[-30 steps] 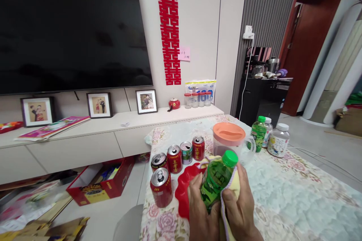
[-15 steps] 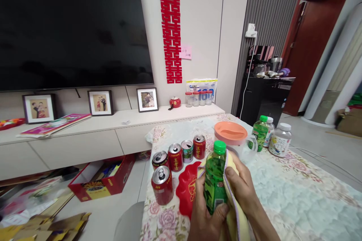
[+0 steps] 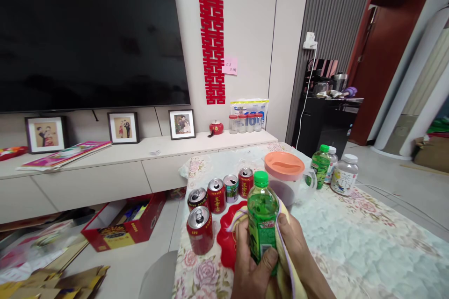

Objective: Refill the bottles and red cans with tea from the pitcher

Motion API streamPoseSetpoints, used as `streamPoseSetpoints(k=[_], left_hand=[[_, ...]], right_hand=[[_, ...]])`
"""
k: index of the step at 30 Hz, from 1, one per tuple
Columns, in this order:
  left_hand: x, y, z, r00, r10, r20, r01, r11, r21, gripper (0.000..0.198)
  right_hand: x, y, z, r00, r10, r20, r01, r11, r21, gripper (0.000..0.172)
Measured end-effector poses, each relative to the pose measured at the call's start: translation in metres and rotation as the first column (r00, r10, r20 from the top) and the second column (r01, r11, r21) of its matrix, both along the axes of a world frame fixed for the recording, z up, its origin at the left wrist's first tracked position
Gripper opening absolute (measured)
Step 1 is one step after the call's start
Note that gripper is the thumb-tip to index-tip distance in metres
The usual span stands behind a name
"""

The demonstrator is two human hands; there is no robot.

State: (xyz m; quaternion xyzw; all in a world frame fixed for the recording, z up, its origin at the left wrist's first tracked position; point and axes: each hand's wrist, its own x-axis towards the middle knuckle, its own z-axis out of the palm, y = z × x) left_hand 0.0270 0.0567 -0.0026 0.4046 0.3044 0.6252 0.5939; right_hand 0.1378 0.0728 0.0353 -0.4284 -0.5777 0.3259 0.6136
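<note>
My left hand (image 3: pixel 250 264) wraps round the lower body of a green drink bottle (image 3: pixel 262 217) with a green cap, held nearly upright over the table's near edge. Pressed against the bottle's right side is a yellow cloth (image 3: pixel 285 261), gripped by my right hand (image 3: pixel 293 247). Both hands are closed. Just behind the bottle lies a red scalloped plastic plate (image 3: pixel 226 238).
Several red drink cans (image 3: pixel 199 229) stand left of the plate on the floral tablecloth (image 3: pixel 368 247). A clear jug with an orange lid (image 3: pixel 285 168) is behind, with another green bottle (image 3: pixel 320 166) and two clear bottles at the right. A TV cabinet with photo frames runs along the wall.
The bottle went from tilted right to nearly upright and shifted slightly left. My right hand with the cloth slid down its side.
</note>
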Motion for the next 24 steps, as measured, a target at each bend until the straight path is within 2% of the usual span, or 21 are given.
streamPoseSetpoints(k=[5,10,13,17,21,24], left_hand=[[-0.002,0.003,0.0,0.999,-0.001,0.037,0.002,1.0,-0.024,0.079],[-0.004,0.001,0.006,0.999,0.004,0.046,-0.003,1.0,-0.029,0.078],[-0.005,-0.001,0.01,0.999,-0.002,0.042,0.004,0.999,-0.043,0.079],[-0.004,-0.003,0.012,0.999,0.02,0.04,-0.016,0.996,-0.092,0.082],[-0.004,0.0,0.007,0.998,0.045,0.033,-0.043,0.998,-0.039,0.08],[-0.006,0.004,0.003,0.997,0.079,-0.021,-0.079,0.997,-0.012,0.081]], right_hand=[[-0.008,-0.008,-0.012,0.999,-0.033,0.044,0.033,0.999,0.001,0.057],[-0.012,-0.019,-0.017,0.972,-0.162,0.168,0.153,0.986,0.064,0.05],[-0.012,-0.024,-0.021,0.928,-0.271,0.257,0.24,0.96,0.146,0.044],[-0.009,-0.027,-0.028,0.861,-0.348,0.371,0.283,0.934,0.217,0.039],[-0.001,-0.026,-0.034,0.774,-0.461,0.434,0.363,0.885,0.293,0.036],[0.006,-0.03,-0.036,0.742,-0.493,0.455,0.386,0.869,0.311,0.033]])
